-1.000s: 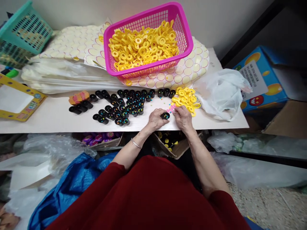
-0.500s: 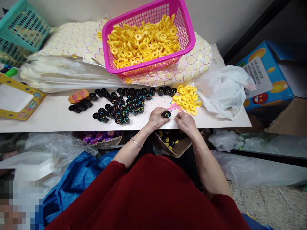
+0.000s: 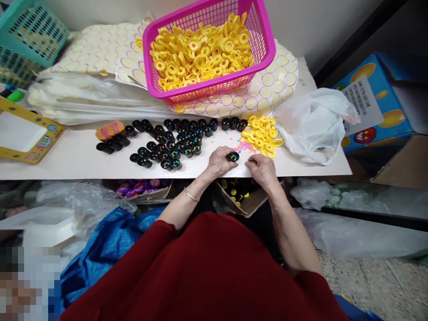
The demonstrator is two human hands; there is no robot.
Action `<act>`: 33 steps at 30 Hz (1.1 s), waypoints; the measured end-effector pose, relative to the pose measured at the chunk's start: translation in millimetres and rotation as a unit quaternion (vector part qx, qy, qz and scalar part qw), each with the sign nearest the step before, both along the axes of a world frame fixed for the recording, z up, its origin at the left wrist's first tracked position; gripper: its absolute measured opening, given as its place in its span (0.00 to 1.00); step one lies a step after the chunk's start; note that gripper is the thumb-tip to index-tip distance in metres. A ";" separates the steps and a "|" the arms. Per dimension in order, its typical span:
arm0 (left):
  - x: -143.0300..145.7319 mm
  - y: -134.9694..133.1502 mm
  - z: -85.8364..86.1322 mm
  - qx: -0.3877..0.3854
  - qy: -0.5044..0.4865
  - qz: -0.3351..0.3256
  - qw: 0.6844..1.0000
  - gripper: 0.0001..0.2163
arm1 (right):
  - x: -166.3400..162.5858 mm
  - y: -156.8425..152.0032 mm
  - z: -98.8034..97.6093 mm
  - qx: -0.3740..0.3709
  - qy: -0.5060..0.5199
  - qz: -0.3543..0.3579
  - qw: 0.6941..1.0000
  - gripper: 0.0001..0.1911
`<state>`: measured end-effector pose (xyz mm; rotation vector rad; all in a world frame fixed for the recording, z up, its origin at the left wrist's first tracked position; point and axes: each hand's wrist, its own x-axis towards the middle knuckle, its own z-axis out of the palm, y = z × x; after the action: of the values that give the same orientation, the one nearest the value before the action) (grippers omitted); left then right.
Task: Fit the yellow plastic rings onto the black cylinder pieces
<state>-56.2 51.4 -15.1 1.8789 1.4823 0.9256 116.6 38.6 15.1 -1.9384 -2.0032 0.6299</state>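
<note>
My left hand [image 3: 220, 161] is wrapped round a small black cup [image 3: 233, 157] with coloured beads inside, close to the table's front edge. Just right of it, my right hand [image 3: 262, 167] has its thumb and fingertips pinched together; whatever they hold is too small or hidden. Beyond both hands lies a patch of small pink beads [image 3: 244, 146], and behind that a heap of yellow ring-shaped pieces [image 3: 262, 136]. To the left stand several more black cups [image 3: 174, 153], many with coloured beads in them.
A pink basket [image 3: 214, 87] full of yellow rings stands at the back on sheets printed with circles [image 3: 96, 44]. A white plastic bag [image 3: 310, 129] lies at right, beside a blue carton [image 3: 388, 102]. Open boxes [image 3: 257, 203] sit under the table [image 3: 76, 156].
The view has shifted slightly. My left hand still holds the black cup, and my right hand stays pinched beside it, a little farther from the cup.
</note>
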 end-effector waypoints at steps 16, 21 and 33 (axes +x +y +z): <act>-0.1 -4.9 -1.5 0.066 0.045 -0.041 0.996 0.05 | -30.4 2.1 18.3 0.165 0.028 0.125 0.978 0.10; -0.6 -5.2 -0.7 0.071 0.051 -0.044 0.995 0.07 | -32.5 3.3 19.3 0.146 0.006 0.132 0.980 0.11; -0.2 -4.2 -0.4 0.069 0.027 -0.045 0.996 0.08 | -37.2 4.7 25.6 0.112 0.013 0.142 0.984 0.11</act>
<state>-56.5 47.2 -15.6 2.0672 1.3841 0.9622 79.4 43.3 40.6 -1.5262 -2.2464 0.4650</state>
